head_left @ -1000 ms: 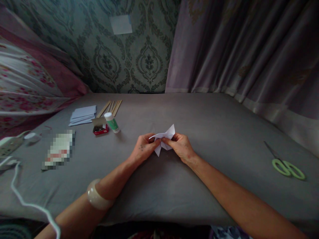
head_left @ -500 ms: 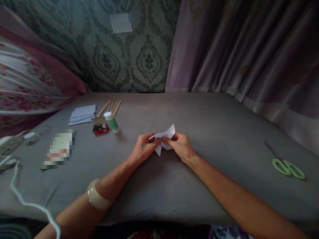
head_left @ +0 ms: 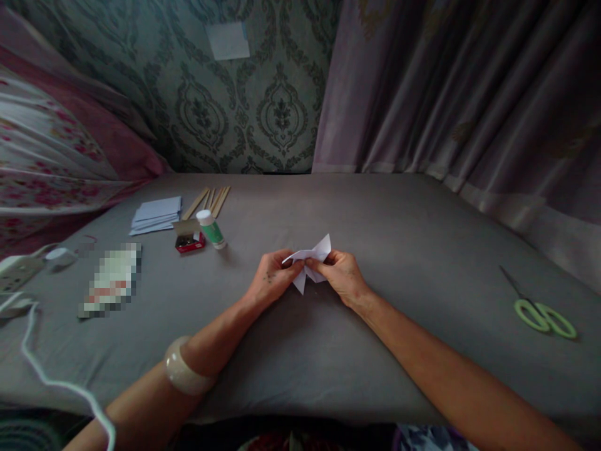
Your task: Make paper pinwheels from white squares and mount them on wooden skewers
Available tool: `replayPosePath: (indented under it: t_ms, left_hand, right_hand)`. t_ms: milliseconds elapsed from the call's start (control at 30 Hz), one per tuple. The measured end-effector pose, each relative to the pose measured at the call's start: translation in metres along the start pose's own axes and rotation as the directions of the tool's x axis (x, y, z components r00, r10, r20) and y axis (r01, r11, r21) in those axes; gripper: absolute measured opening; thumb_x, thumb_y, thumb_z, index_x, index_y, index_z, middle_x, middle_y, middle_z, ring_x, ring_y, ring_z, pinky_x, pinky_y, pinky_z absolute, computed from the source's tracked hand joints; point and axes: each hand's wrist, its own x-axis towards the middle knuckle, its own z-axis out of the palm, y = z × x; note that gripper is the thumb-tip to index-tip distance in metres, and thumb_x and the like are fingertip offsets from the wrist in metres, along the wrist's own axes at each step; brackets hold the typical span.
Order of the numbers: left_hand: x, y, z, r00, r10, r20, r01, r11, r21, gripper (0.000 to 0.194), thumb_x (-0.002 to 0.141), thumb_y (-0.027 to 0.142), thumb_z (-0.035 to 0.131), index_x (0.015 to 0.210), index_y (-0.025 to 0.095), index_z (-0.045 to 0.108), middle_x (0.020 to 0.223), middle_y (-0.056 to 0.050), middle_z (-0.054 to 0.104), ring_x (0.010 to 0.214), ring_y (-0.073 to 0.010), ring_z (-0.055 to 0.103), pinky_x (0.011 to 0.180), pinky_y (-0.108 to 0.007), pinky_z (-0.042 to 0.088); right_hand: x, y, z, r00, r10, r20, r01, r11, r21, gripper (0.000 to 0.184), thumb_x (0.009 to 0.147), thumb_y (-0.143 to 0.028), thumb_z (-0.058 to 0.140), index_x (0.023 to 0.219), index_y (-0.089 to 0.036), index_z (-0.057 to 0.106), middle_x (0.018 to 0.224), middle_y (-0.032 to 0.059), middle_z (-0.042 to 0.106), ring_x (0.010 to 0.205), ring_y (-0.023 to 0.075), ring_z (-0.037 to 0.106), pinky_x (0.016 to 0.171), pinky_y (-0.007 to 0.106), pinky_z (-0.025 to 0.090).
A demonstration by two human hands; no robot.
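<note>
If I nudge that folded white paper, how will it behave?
The folded paper is probably very light, being just thin sheet. Its creased, pointed flaps likely hold some shape but would bend easily if pressed. It should hardly slide, since the left hand and right hand both grip it.

Paper (head_left: 308, 254) was between the left hand (head_left: 273, 271) and right hand (head_left: 345, 275), over the table (head_left: 399, 244). Beyond them, leftward, stood a bottle (head_left: 212, 230), a box (head_left: 190, 243) just left of it, sticks (head_left: 195, 203) and a stack of sheets (head_left: 156, 215) behind. Scissors (head_left: 539, 311) lay well right of both hands, a power strip (head_left: 19, 272) far left.
</note>
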Motion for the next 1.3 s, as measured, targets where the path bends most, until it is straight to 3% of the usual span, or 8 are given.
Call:
replayPosePath:
  t_ms: [933,1200,1300]
  left_hand:
    - [-0.0006,0.0009,0.0011,1.0,0.003,-0.012,-0.002,0.999,0.044,0.024,0.071,0.035,0.063,0.073,0.011,0.066,0.056,0.004,0.049,0.051,-0.007,0.04,0.047,-0.018,0.029]
    - [0.0008,-0.0008,0.0019,0.999,-0.006,-0.033,0.007,0.999,0.033,0.021,0.071,0.032,0.064,0.076,0.012,0.068,0.057,0.002,0.056,0.051,-0.008,0.045,0.047,-0.019,0.031]
    - [0.002,-0.0003,0.0027,1.0,-0.022,-0.006,0.022,0.998,-0.064,0.025,0.07,0.035,0.067,0.08,0.012,0.068,0.063,0.0,0.062,0.056,-0.0104,0.052,0.051,-0.02,0.036]
  right_hand:
    - [-0.0012,-0.005,0.0027,0.998,0.057,-0.022,-0.056,0.997,0.05,0.033,0.038,-0.028,0.086,0.065,-0.015,0.071,0.065,0.0004,0.07,0.057,0.0112,0.059,0.059,0.025,0.045]
    - [-0.0029,-0.006,0.0036,0.999,0.046,-0.015,-0.045,0.998,0.043,0.033,0.039,-0.031,0.086,0.063,-0.015,0.07,0.062,0.0001,0.068,0.057,0.0119,0.058,0.059,0.026,0.044]
    - [-0.0021,-0.007,0.0027,0.999,0.045,-0.002,-0.045,0.997,0.056,0.032,0.041,-0.03,0.086,0.065,-0.016,0.07,0.065,0.0004,0.069,0.059,0.0126,0.059,0.062,0.028,0.046]
